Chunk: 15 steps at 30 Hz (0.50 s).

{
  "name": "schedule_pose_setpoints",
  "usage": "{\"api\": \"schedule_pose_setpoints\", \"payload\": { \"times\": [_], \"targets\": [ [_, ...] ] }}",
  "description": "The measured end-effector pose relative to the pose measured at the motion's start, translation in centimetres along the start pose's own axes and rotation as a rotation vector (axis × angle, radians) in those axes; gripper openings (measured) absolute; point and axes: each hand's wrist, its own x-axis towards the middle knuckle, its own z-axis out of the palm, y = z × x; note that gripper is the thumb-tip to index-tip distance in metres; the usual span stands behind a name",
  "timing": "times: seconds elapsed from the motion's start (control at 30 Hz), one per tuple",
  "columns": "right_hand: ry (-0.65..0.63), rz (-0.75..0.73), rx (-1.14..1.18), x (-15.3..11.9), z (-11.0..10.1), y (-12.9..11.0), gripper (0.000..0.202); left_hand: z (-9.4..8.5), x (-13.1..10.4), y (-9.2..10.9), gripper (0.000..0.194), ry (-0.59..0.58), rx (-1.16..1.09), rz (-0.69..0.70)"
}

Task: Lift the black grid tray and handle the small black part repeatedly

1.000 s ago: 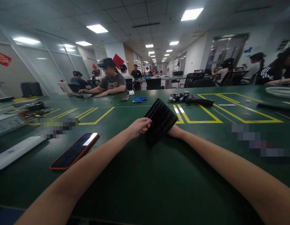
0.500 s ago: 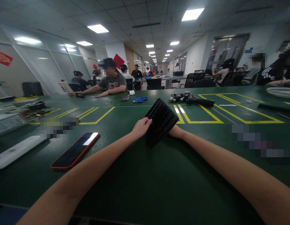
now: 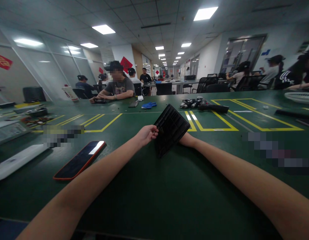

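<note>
Both hands, left hand in view, prop a black tray upright between them.

One black ribbed tray stood tilted on the green table, with two hands at it: the left hand on the tray's left edge and the right hand mostly hidden behind it. Left of the tray lay one phone in an orange case. Beyond the tray lay one pair of blue gloves and one cluster of small metal parts, too blurred to count.
</note>
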Motion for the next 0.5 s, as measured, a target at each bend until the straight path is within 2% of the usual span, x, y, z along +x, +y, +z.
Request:
{"api": "schedule_pose_setpoints", "payload": {
  "times": [0.1,0.2,0.3,0.4,0.5],
  "targets": [
    [0.002,-0.001,0.027,0.0,-0.1,0.0,0.028,-0.2,0.0,-0.1,0.012,-0.042,0.116,0.040],
    [-0.002,-0.009,0.057,0.0,-0.1,0.0,0.030,-0.4,0.2,-0.5,0.036,-0.080,0.507,0.240],
    [-0.016,-0.028,0.052,0.0,0.0,0.1,0.030,-0.5,0.1,-0.8,0.042,-0.068,0.897,0.465],
    [-0.020,-0.023,-0.011,0.0,0.1,0.4,0.031,-0.7,-0.1,-0.7,0.043,0.021,1.201,0.615],
    [-0.013,0.121,-0.133,0.0,-0.7,0.9,0.039,-1.9,0.1,0.0,0.044,0.222,1.349,0.599]
  ]
}}
